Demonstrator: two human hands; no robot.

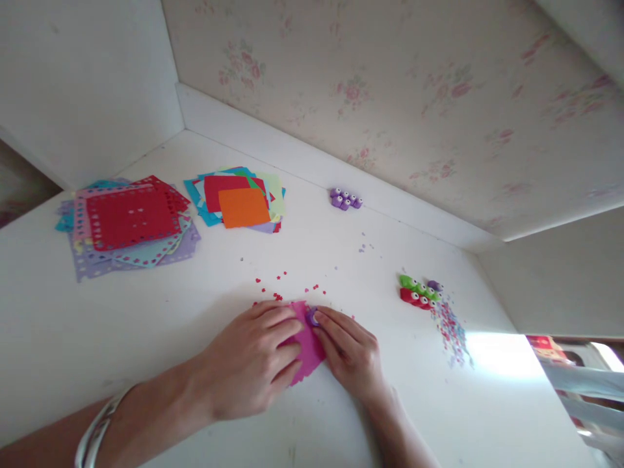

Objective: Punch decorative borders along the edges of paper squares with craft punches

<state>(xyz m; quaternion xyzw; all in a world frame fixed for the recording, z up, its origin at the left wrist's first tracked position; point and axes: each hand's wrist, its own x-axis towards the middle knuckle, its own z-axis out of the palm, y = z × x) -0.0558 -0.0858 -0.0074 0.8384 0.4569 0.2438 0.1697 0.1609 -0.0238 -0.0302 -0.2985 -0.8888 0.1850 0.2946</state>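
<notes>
The right hand (pixel 358 354), at the centre of the frame just below the middle, has its fingers closed on a small purple punch (pixel 312 316), which sits at the upper edge of a sheet of pink paper (pixel 309 351). The left hand (pixel 258 357) lies over the paper's left side, fingers curled across it; its thumb is hidden, so I cannot tell whether it pinches the sheet. A silver bracelet (pixel 97 429) circles the left wrist at lower left. Just above the hands, red paper bits (pixel 277 297) dot the white table (pixel 88 338). Further out, a stack of punched sheets (pixel 134 218), red on top, lies at left, beside a second stack of coloured paper (pixel 244 208) topped with orange. A cluster of purple punches (pixel 346 199) stands above centre, near the wall's base. Right of centre, green punches (pixel 416 285) and red punches (pixel 416 298) stand in rows beside a spill of multicoloured confetti (pixel 451 328).
</notes>
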